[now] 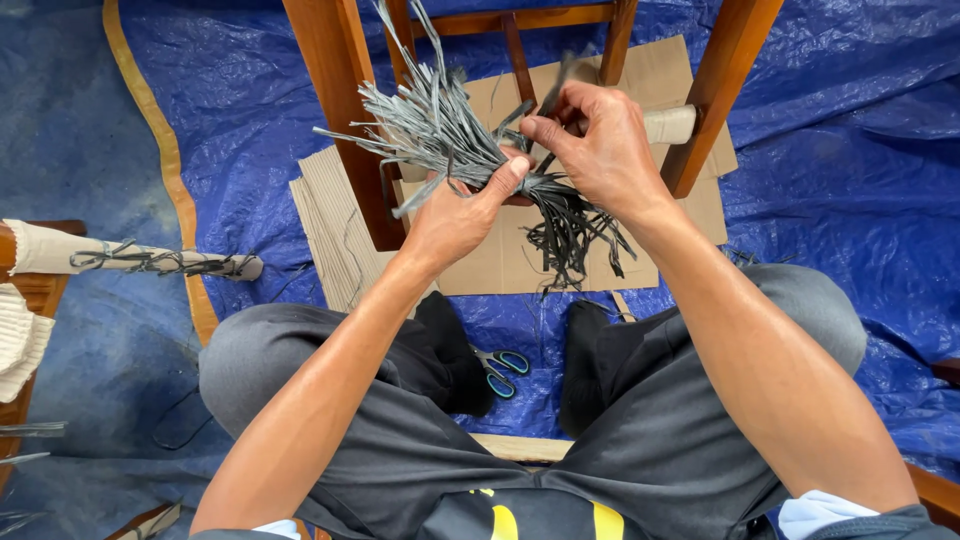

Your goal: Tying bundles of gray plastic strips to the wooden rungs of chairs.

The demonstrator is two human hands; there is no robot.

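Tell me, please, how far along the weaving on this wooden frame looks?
Early. Done: only one rail looks wrapped in pale cord. In hand: left hand grips the grey strip bundle; right hand pinches strands. Left: the wooden frame remains otherwise bare; scissors lie unused.

A crinkled blue tarp [850, 150] covers the floor — flattened cardboard [500, 265] on it, daylight even.
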